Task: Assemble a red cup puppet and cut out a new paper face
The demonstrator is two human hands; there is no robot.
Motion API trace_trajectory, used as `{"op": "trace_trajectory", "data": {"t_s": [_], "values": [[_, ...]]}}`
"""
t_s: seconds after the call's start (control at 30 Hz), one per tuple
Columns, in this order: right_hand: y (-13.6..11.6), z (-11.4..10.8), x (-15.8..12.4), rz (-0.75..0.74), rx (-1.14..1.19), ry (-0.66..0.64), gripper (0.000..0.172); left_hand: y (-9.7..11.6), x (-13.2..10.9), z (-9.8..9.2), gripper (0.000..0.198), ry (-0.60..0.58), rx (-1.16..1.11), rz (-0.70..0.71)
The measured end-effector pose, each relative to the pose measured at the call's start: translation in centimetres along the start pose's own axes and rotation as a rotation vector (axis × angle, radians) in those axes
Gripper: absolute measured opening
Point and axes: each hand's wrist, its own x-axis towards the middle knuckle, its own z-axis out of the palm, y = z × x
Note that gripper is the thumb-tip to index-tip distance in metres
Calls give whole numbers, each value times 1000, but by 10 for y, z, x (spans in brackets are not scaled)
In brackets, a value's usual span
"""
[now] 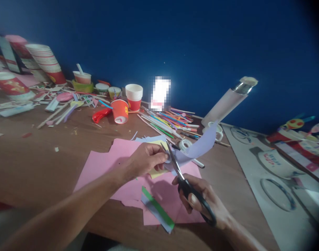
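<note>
My left hand (146, 160) pinches the near end of a lilac paper piece (201, 143), which curves up and away to the right. In my right hand (198, 195) is a pair of black-handled scissors (184, 183), fingers wrapped around the handles. Their blades stand slightly apart at the paper, close to my left fingertips. Beneath both hands lies a large pink paper sheet (104, 170). A yellow paper (156, 174) and some light blue paper show partly behind my left hand. Green and pale blue strips (158, 209) rest on the pink sheet's near edge.
Straws and pens (167, 123) lie behind the paper, near a tape roll (185, 144). A red paper cup (120, 111) and stacked cups (134, 96) stand at the back. Paper scraps (70, 101) cover the left. A tilted cylinder (224, 104) leans at the back right.
</note>
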Motion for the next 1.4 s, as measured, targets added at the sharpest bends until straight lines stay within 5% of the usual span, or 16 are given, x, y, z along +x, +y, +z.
{"op": "trace_trajectory", "data": {"t_s": [1.03,1.4], "values": [[4,2,0,28,33,60,53,0,1,2,17,0,-122,-100],[2,3,3,-38,63,79,51,-3,1,5,22,-22,-141,52]]}}
